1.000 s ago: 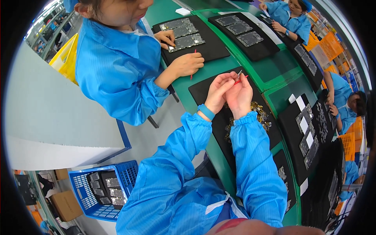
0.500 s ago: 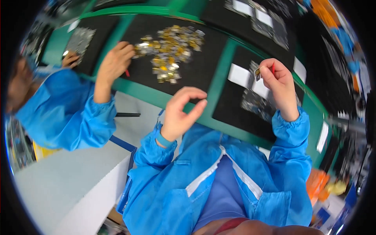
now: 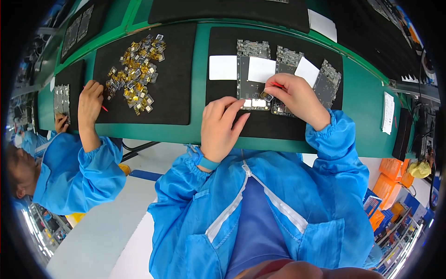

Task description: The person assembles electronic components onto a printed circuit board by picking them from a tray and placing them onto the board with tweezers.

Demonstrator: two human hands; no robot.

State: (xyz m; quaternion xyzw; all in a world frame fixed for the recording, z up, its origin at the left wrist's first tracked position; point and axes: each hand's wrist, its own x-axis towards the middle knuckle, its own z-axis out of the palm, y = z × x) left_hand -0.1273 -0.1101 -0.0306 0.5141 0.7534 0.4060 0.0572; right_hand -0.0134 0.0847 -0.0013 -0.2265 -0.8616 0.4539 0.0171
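Near the near edge of the desk, three circuit boards are being carried by a black mat. By the leftmost board's near right corner, a small part and a red stick are being pinched in the right hand. At its near left corner, the left hand is being held with thumb and forefinger parted.
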